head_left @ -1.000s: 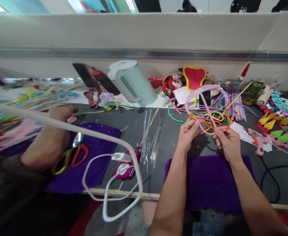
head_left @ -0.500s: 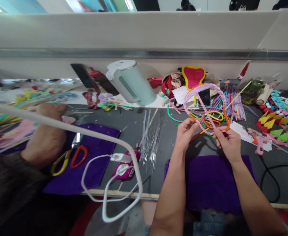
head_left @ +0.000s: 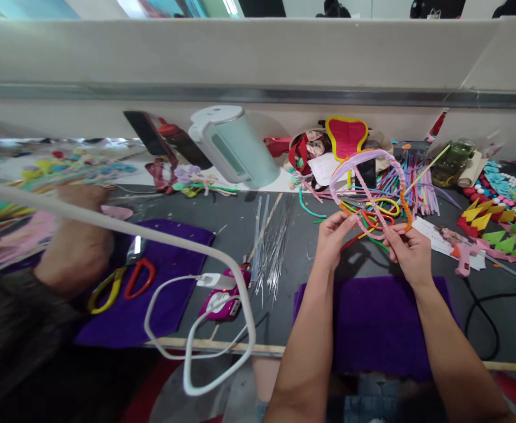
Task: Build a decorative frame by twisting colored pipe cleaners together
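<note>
Both my hands hold up a looped frame of twisted pipe cleaners (head_left: 366, 182), lilac and pink on top, orange down its right side. My left hand (head_left: 334, 235) pinches the frame's lower left end with closed fingers. My right hand (head_left: 406, 249) pinches the lower right end where the pink and orange strands meet. The frame hangs above the grey table (head_left: 240, 235), just beyond a purple cloth (head_left: 372, 323) in front of me. Behind the frame lies a heap of loose coloured pipe cleaners (head_left: 399, 194).
A bundle of thin metal wires (head_left: 275, 241) lies left of my hands. A co-worker's arm (head_left: 75, 247) rests at the left by scissors (head_left: 121, 282) on another purple cloth. A white cable (head_left: 187, 305) loops near a pink device (head_left: 225, 296). A pale kettle (head_left: 234, 144), a glue gun (head_left: 463, 255) and paper shapes (head_left: 500, 229) stand around.
My hands have shifted slightly while working the frame's lower ends, and the frame has tilted a little. The co-worker's hand at the left has moved a bit.
</note>
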`<state>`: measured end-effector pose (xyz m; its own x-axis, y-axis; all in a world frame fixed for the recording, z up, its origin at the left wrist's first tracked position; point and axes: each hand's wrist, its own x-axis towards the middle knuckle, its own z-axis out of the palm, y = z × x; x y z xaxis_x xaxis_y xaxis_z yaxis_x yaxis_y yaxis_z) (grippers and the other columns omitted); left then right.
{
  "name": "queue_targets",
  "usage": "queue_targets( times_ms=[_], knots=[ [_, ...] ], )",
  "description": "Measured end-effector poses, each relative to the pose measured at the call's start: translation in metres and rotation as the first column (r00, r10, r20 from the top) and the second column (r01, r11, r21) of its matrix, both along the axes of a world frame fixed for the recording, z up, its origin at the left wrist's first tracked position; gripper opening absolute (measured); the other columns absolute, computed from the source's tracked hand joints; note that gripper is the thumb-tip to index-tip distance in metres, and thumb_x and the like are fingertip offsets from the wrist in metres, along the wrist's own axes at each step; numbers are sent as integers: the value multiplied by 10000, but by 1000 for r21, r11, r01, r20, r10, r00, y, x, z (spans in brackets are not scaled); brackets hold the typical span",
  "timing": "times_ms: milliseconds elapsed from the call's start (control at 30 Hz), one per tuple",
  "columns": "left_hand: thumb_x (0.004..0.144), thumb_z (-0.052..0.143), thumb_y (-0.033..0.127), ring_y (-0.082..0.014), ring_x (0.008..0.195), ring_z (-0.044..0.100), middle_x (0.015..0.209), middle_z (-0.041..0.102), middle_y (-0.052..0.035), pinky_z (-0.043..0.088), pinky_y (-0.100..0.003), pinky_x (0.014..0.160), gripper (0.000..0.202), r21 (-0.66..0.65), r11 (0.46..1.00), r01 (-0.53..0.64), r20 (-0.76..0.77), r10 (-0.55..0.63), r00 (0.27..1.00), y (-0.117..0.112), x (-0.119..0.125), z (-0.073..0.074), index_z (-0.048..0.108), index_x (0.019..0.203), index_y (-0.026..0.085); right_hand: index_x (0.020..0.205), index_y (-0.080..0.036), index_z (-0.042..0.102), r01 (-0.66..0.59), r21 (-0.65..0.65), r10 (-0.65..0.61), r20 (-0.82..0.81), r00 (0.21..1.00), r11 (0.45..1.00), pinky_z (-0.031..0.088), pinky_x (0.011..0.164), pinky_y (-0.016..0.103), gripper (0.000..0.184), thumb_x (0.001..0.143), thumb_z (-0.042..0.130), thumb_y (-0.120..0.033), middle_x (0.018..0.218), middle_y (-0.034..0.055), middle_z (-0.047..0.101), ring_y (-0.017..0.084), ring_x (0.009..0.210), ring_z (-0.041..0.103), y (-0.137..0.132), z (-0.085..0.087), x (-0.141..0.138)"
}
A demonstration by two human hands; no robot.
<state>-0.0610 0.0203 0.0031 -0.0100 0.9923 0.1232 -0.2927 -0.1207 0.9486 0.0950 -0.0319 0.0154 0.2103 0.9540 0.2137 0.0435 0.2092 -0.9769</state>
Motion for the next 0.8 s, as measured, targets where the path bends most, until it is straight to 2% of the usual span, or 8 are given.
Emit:
queue_targets(
  times_ms=[233,367,467,600,700,800],
  knots=[
    [698,728,408,-139,712,577,740,670,-41,464,-241,708,231,3,1000,-31,9,31,999,2,0,1,728,713,177,816,-166,619,-143,-146,125,-123,985,979,366,342,164,305,751,660,-462,613,-12,623,64,401,492,11,-8,11],
    [655,761,395,-126,672,574,723,666,-30,480,-240,684,238,-44,999,10,45,-8,999,4,3,-4,737,745,176,897,-168,591,-100,-200,75,-129,989,975,359,347,153,364,717,670,-474,623,-31,608,66,428,505,23,-18,18],
    [647,767,384,-112,629,565,697,661,-32,476,-232,646,243,-93,994,63,61,-57,996,6,5,-9,738,743,163,1069,-181,532,-29,-204,15,-66,998,978,363,341,160,478,700,675,-449,634,-62,571,81,444,517,31,-29,22],
    [621,777,371,-79,521,491,597,617,-18,423,-208,540,245,-125,985,116,60,-109,992,10,8,-15,738,713,147,1278,-192,389,44,-157,-35,63,997,987,409,383,192,654,717,654,-398,697,-55,576,116,517,555,40,-48,28],
    [589,790,363,-56,463,429,535,573,-1,372,-193,480,259,-141,984,105,60,-97,993,13,10,-20,732,688,130,1288,-186,405,75,-100,-55,192,980,992,470,508,236,609,748,629,-358,737,-28,598,129,585,579,44,-60,33],
    [562,799,347,-54,458,440,522,560,13,384,-191,480,288,-185,979,81,72,-69,995,16,12,-27,737,735,126,1265,-181,445,123,-35,-108,282,953,992,495,653,292,561,756,626,-334,764,-8,609,149,665,608,48,-67,37]
  ],
)
